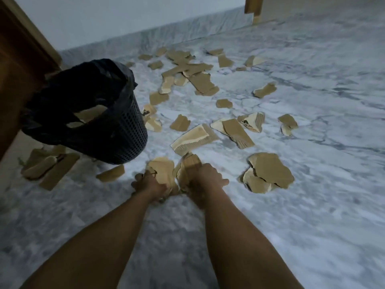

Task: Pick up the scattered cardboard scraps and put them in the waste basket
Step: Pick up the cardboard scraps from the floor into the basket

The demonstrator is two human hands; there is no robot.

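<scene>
Several brown cardboard scraps lie scattered over the marble floor. My left hand (149, 185) grips a torn scrap (163, 170) low over the floor. Right beside it, my right hand (206, 177) holds a thicker folded scrap (188, 166). The two hands almost touch. The black mesh waste basket (116, 134) with a black bag liner stands up and to the left of my hands, with a few scraps visible inside it. A stacked pair of scraps (270, 173) lies just right of my right hand. A long pale scrap (192, 139) lies just beyond my hands.
A brown wooden door (18, 65) stands at the far left behind the basket. More scraps (48, 166) lie left of the basket's base. A white wall with a marble skirting (187, 26) runs along the back. A wooden frame (253, 7) rises at the top right.
</scene>
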